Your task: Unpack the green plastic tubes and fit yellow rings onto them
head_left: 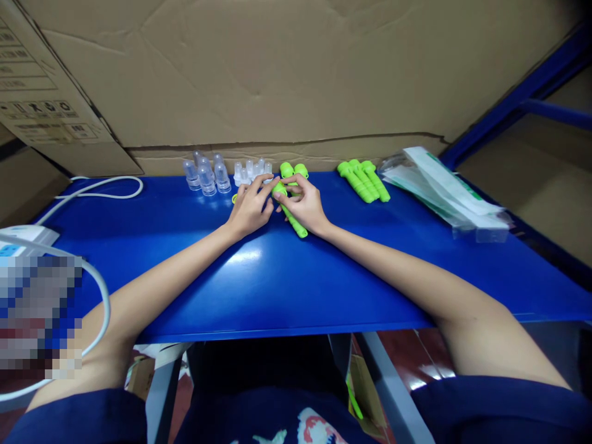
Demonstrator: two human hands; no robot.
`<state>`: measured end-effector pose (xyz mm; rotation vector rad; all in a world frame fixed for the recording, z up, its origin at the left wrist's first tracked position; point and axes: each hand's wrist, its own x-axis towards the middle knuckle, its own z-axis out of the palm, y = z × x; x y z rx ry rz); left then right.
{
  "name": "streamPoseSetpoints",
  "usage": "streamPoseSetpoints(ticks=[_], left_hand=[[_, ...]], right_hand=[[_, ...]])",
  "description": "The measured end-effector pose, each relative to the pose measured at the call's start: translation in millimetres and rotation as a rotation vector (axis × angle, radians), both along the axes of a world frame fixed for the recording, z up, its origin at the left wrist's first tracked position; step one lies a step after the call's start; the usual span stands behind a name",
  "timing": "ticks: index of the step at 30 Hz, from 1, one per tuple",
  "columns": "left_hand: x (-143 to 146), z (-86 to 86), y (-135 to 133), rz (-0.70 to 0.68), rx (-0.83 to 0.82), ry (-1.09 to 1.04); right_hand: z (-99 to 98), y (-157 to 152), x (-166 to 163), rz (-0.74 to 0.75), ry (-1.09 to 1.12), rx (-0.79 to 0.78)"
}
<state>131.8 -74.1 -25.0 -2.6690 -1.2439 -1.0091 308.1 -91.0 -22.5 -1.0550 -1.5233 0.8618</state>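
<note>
At the middle of the blue table, my right hand (304,205) pinches a bright green ridged handle (295,223) near its wider head. The handle slants, with its narrow end toward me. My left hand (251,208) comes in from the other side, its fingers apart and the fingertips at the handle's head; whether they press on it is hard to see. Just behind my left hand stand small clear-and-white pieces (250,168), partly covered by the fingers. Two more green handles (294,168) lie behind my right hand, and a small yellow-green ring (235,198) shows beside my left hand.
Several clear bottle-shaped caps (206,176) stand at the back left. To the right lie three green handles (363,180) and clear plastic packaging with white-green strips (446,188). A white cable (104,188) runs along the left. Cardboard (277,74) walls off the back.
</note>
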Motion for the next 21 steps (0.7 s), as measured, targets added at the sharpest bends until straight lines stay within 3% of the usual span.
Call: streamPoseSetpoints(ticks=[21], left_hand=[[0.8, 4.4, -3.8, 0.053, 0.003, -0.029]], right_hand=[[-10.4, 6.9, -0.3, 0.041, 0.004, 0.062]])
